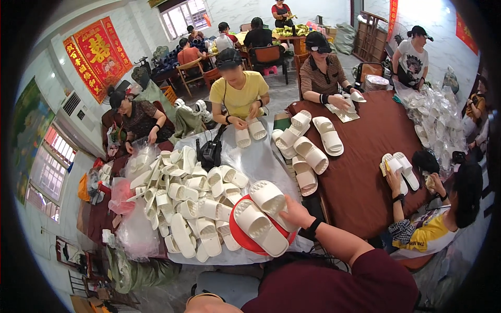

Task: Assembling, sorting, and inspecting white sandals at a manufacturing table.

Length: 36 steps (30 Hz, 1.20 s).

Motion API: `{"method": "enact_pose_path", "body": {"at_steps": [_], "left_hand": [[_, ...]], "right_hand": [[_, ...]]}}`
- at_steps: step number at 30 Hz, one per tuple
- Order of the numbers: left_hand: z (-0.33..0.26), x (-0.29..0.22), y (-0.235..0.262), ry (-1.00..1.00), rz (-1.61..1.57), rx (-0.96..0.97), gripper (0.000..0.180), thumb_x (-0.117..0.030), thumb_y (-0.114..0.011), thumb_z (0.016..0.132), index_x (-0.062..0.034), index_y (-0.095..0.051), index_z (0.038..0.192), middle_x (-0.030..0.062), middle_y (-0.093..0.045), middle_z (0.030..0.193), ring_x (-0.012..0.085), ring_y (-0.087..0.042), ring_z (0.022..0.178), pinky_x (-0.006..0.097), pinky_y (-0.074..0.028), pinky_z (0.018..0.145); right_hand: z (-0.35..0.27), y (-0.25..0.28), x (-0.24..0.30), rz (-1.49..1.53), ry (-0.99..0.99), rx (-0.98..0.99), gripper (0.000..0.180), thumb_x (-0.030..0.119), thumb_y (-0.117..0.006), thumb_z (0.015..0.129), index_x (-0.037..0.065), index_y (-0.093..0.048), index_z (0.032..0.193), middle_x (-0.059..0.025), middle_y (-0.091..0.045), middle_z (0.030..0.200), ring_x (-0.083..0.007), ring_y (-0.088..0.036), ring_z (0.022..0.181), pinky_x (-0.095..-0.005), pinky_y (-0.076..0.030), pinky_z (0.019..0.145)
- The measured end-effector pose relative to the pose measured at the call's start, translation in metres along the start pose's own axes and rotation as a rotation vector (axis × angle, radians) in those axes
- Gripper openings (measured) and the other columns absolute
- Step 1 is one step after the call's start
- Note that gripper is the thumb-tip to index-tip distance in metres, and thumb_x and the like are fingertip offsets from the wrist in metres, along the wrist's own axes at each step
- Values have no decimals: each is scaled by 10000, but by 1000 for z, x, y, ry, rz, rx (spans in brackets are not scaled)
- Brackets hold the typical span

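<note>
Cream slippers, red disc, brown desk

A pair of cream-white slippers [263, 214] lies on a plain red round disc [241, 241]; left of the disc, a heap of slippers [185, 201] in the same cream-white rests on a clear, greyish plastic sheet [258, 161]. Right of the disc the desk [365, 156] is covered in dark reddish-brown cloth. Just beside the disc, the right hand [296, 213] wears a black wristband [314, 225], with a maroon sleeve [383, 276] behind it. Far beyond the disc, a person's shirt [240, 96] is yellow and another's top [323, 78] is brown-striped.
</note>
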<state>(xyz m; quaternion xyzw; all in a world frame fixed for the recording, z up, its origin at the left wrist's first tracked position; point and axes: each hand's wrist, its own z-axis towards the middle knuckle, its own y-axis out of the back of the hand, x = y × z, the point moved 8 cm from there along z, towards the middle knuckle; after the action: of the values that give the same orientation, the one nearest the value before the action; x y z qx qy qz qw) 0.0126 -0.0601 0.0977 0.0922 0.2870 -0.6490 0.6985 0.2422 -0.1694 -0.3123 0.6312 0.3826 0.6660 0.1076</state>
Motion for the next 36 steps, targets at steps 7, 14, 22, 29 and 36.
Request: {"method": "enact_pose_path", "body": {"at_steps": [7, 14, 22, 29, 36], "left_hand": [[0, 3, -4, -24, 30, -11, 318, -237, -729, 806, 59, -668, 905, 285, -595, 1071, 413, -616, 867, 480, -506, 764], [0, 7, -6, -15, 25, -26, 298, -239, -731, 805, 48, -679, 861, 279, -612, 1038, 402, -620, 863, 471, -507, 773], [4, 13, 0, -2, 10, -33, 293, -235, -737, 795, 47, -682, 853, 273, -623, 1020, 400, -627, 870, 464, -515, 776], [-3, 17, 9, -47, 101, -146, 243, -225, -726, 802, 8, -683, 856, 232, -634, 1009, 387, -632, 874, 459, -523, 767], [5, 17, -1, 21, 32, 9, 175, -185, -675, 846, -13, -685, 873, 206, -646, 976, 387, -650, 881, 464, -539, 756]], "right_hand": [[-1, 2, 0, -7, -24, 3, 654, 229, -633, 780, 25, -342, 1329, -284, -572, 1119, -420, -566, 1032, -448, -465, 881], [-1, 0, 2, -9, -5, 15, 644, 254, -621, 798, 10, -339, 1323, -290, -578, 1084, -432, -569, 1002, -462, -462, 866], [-2, 5, 0, 6, -8, -25, 630, 266, -626, 805, -1, -351, 1306, -291, -580, 1072, -441, -568, 992, -475, -457, 859], [-3, 7, 5, 43, -8, 18, 594, 237, -610, 804, 12, -359, 1293, -286, -565, 1113, -422, -549, 1044, -460, -448, 889], [-6, 0, -2, 26, -32, 25, 606, 263, -597, 815, 14, -340, 1303, -290, -550, 1130, -423, -547, 1048, -463, -449, 885]]}}
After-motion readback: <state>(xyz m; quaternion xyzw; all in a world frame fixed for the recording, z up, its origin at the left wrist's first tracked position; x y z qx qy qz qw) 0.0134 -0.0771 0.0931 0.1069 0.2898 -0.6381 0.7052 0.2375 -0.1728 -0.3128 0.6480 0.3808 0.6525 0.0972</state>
